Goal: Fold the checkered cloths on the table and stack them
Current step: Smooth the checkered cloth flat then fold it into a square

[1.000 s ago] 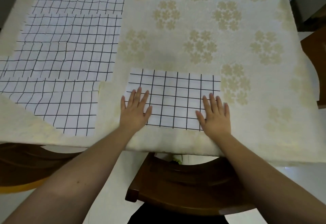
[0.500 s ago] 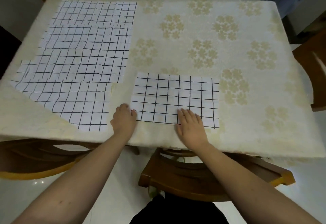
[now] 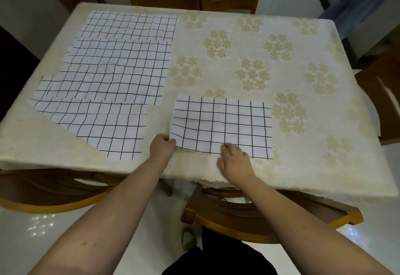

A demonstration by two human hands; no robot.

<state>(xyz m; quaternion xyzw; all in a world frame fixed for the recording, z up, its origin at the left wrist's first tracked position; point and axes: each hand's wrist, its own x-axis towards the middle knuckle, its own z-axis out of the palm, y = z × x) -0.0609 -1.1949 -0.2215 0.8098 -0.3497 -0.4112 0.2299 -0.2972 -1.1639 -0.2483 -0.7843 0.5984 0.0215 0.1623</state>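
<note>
- The folded checkered cloth (image 3: 223,124) — a flat white rectangle with a black grid — lies near the table's (image 3: 281,166) front edge.
- My left hand (image 3: 162,148) pinches its near-left corner; my right hand (image 3: 234,161) curls on its near edge.
- Overlapping unfolded cloths (image 3: 112,80) lie left, on cream floral fabric.

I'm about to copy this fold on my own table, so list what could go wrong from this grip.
1. The left hand pinches the near left corner of the folded cloth, while the right hand sits at the middle of the near edge; the near right corner is free and may lag, skewing the fold.
2. The cloth lies near the edge of the table, so it could slip off.
3. The unfolded cloths lie close beside it and might get dragged.
</note>
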